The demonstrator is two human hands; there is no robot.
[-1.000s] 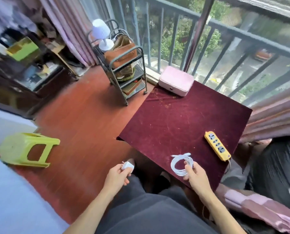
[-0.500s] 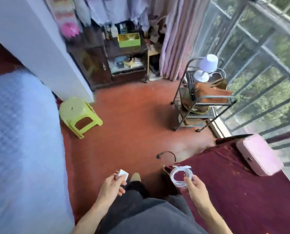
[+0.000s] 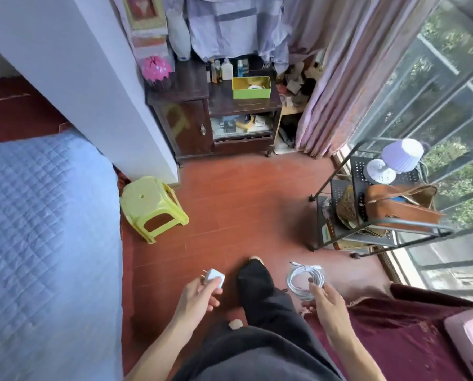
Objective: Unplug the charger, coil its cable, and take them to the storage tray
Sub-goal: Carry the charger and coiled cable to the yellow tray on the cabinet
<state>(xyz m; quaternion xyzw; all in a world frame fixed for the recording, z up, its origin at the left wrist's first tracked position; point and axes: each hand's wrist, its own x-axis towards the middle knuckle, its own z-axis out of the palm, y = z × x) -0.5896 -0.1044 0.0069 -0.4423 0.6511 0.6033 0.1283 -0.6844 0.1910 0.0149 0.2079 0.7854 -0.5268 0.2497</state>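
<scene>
The left hand (image 3: 199,296) pinches a small white charger (image 3: 214,277) between thumb and curled fingers, which close around its lower end. The charger's two metal prongs stick out to the upper left, toward the blue quilted bed (image 3: 45,229), so its long axis runs diagonally from the palm up and left. It is unplugged and free of any socket.

The right hand (image 3: 326,298) holds the coiled white cable (image 3: 305,279) by a light pinch on the right edge of the loop, the other fingers loosely spread. The coil is a neat ring, standing roughly upright and facing the camera, with its loose connector ends lying across the top and pointing left and right.

Half a second ago the maroon-covered table filled the lower right of the view. Now only a corner of that table (image 3: 395,325) shows, and the view has turned to face the room. A second ago the yellow power strip was in sight; it is gone from view. One dark-trousered leg (image 3: 257,284) steps forward over the red tiled floor (image 3: 243,202). This suggests unplugging and coiling are done and the carrying has begun.

Straight ahead, well apart from the hands, a green open-topped tray (image 3: 251,93) sits on a dark wooden cabinet (image 3: 230,116). It is probably the storage tray. A lime plastic stool (image 3: 152,204) stands to the left of the path, a metal rack (image 3: 381,215) to the right.
</scene>
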